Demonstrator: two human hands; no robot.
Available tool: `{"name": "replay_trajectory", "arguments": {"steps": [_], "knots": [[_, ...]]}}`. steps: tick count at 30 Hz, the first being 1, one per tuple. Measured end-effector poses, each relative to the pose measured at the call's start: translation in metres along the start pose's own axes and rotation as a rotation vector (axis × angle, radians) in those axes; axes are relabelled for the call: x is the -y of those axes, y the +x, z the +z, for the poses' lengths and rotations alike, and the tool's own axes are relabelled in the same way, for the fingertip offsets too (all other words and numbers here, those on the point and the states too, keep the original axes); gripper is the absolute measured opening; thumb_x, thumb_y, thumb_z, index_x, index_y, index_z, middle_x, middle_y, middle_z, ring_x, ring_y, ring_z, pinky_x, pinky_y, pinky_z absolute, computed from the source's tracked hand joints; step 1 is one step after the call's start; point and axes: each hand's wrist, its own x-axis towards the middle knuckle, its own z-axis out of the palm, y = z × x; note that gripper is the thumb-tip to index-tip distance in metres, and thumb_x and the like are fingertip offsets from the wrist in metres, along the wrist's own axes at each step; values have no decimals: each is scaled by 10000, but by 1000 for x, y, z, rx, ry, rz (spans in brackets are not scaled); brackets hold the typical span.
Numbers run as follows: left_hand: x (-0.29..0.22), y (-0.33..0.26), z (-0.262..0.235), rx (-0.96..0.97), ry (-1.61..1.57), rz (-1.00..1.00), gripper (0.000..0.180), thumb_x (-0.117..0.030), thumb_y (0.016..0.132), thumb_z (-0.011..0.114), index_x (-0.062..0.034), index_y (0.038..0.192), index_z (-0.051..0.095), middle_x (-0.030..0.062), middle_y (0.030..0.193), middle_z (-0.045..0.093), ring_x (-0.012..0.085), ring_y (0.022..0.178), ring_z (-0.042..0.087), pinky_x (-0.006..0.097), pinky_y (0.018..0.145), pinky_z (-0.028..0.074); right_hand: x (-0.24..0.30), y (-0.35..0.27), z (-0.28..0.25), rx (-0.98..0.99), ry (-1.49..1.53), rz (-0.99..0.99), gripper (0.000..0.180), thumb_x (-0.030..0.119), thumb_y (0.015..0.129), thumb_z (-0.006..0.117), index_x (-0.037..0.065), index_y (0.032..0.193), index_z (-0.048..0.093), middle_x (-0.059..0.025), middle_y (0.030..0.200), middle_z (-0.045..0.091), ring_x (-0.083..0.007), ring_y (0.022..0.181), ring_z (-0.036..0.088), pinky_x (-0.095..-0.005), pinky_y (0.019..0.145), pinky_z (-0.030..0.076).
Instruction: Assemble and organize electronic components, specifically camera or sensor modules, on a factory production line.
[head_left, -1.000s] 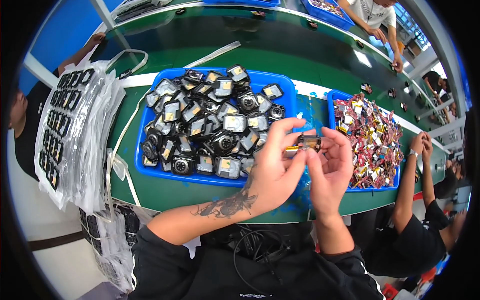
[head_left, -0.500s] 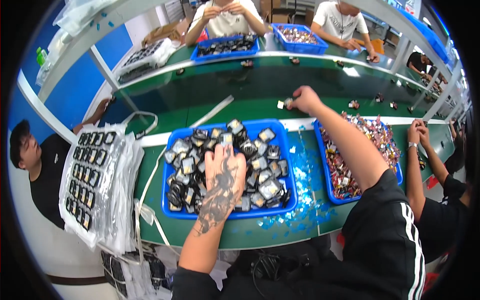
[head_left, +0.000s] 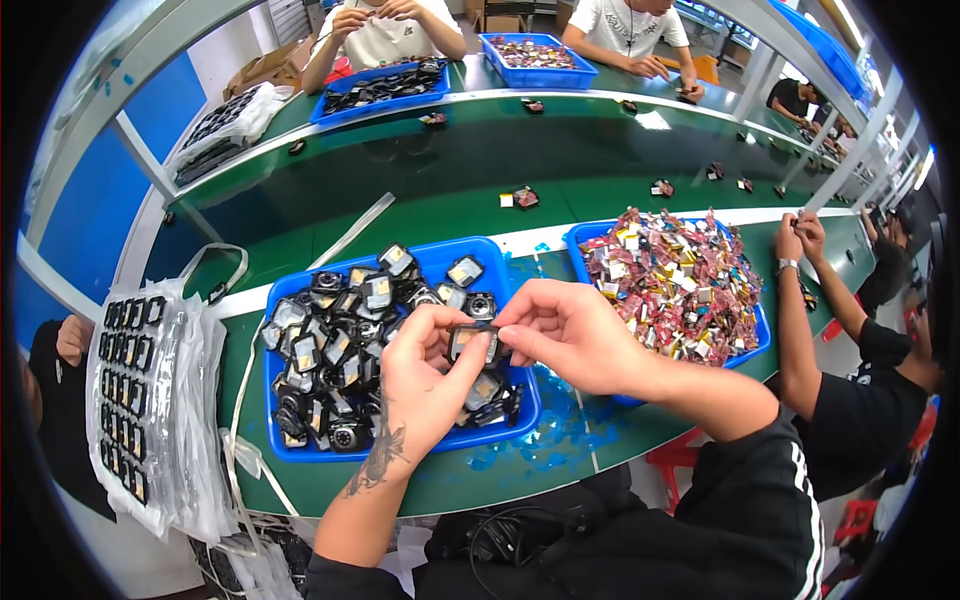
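Both hands meet over the near right part of a blue tray [head_left: 290, 452] that stands on a green bench [head_left: 520, 475]. The left hand [head_left: 425, 385] and the right hand [head_left: 570, 335] are closed together on one small dark part [head_left: 473, 343]: the left thumb and fingers pinch its left and lower edges, while the right fingertips grip its right end and top. The part is a flat, roughly square black piece with a pale face, held level just above the tray's heap. The tray is filled with many like black parts [head_left: 340, 350], some showing grey faces, some showing round lenses. Just right of it, touching or nearly so, stands a second blue tray [head_left: 755, 340] heaped with small red, silver and yellow pieces [head_left: 670, 275]. On the bench's left end lies a stack of clear bags [head_left: 170, 400] with rows of dark parts inside. Beyond the trays runs a dark green belt [head_left: 450, 160], on which a few single small parts [head_left: 520, 198] lie well apart. At the right, another person's two hands [head_left: 805, 235] are joined above the bench edge. Across the belt, two more people sit behind a blue tray [head_left: 535, 50] and another blue tray [head_left: 385, 85].
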Motion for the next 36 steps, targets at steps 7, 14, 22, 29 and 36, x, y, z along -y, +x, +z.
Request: {"name": "replay_trajectory", "arguments": {"steps": [7,14,22,29,36], "knots": [[1,-10,18,-36,-590,-327,235,-115,1007,527,55,1147,609,168,1030,683,194,834,701,284,731,592,5,-20,-34,-79,-429,-63,126,73,886,664,24,1002,671,-109,850,671,-227,749,685,-343,710,558],[11,-4,14,26,-588,-345,322,-96,1008,498,-29,1312,419,180,1089,668,159,788,657,276,688,554,-8,-34,-162,-7,-1195,-96,154,72,784,713,42,933,688,-125,1069,639,-327,1093,570,-428,970,456],[12,-7,12,87,-489,-356,275,-112,1012,482,-84,1276,409,134,1095,670,84,745,580,226,654,470,1,-43,-174,-58,-939,2,158,121,843,693,11,951,660,-131,821,674,-284,796,656,-367,733,508],[14,-7,16,115,-454,-282,238,-95,996,483,-61,1227,438,158,1108,666,104,743,581,245,646,479,-20,-21,-193,-254,-1233,-59,205,151,813,720,22,967,679,-152,924,689,-322,880,660,-400,795,507],[14,-10,15,133,-398,-261,251,-110,999,500,-74,1240,443,125,1105,672,79,750,576,220,657,476,-8,-31,-189,-267,-991,66,178,138,802,735,7,880,644,-102,852,665,-241,840,649,-350,768,511]]}}
